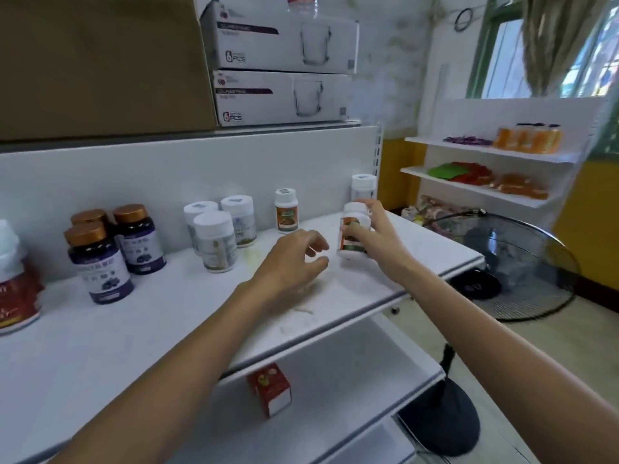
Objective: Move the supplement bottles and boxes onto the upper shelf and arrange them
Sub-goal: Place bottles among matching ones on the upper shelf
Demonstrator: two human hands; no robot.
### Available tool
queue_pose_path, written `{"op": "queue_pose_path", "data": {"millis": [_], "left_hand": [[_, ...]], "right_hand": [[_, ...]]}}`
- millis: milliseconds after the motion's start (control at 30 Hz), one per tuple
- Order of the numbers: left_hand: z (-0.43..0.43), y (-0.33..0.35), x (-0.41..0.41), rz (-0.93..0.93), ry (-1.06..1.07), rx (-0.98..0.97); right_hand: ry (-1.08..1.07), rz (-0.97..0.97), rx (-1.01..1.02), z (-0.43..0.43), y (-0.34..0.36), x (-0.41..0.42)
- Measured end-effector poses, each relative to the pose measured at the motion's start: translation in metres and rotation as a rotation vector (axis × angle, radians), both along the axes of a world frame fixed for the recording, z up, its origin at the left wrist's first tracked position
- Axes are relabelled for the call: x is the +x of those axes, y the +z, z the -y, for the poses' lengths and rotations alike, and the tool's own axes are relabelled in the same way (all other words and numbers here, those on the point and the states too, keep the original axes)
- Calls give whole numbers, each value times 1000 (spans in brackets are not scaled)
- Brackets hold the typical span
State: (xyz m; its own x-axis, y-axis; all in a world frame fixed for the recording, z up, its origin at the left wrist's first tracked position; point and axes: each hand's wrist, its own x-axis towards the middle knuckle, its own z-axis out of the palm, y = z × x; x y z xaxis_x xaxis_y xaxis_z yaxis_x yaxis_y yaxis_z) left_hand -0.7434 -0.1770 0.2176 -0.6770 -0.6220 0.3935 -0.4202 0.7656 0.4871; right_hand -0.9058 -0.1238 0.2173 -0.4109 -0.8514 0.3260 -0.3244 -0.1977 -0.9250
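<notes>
Supplement bottles (214,242) stand in groups on the upper shelf (160,333), a white board that runs from the left edge of the view to right of centre. Above it, a brown cardboard box (100,61) fills the top left. Two white glass boxes (284,95) are stacked just beside it. A fan (522,262) sits on the floor to the right of the shelf unit. The lower shelf (335,380) carries one red box (269,390), upright below the front lip of the upper shelf.

Groups on the upper shelf, left to right:
- Red-label bottles (16,296) at the left edge, partly cut off by the frame.
- Three purple bottles (100,262) with copper caps, close together.
- Three white bottles (236,216) with white caps, clustered.
- One orange-label bottle (286,211), upright near the back panel, apart from the others.
- One rear bottle (363,185) with a white cap at the right rear corner, partly hidden.

The right hand (378,236) grips the held bottle (351,236), fingers and thumb curled round its body. This bottle is slightly tilted, near the right end of the upper shelf; whether its base touches the shelf cannot be told. The left hand (294,259) hovers just left of the held bottle, fingers loosely curled, holding nothing.
</notes>
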Motion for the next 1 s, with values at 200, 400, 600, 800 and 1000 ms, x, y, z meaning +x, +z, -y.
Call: {"op": "queue_pose_path", "data": {"millis": [200,400,600,800,1000], "left_hand": [[23,-3,-7,131,118,22],[25,-9,-23,349,281,-24],[11,-12,-38,342,411,-61],[-1,-14,-49,293,534,-16],[-24,-15,-52,226,593,-6]], "right_hand": [[89,-199,3,63,-1,-22],[253,-468,44,115,2,-42],[297,-640,33,152,2,-50],[286,-598,30,161,-7,-51],[146,-571,22,146,-2,-56]]}}
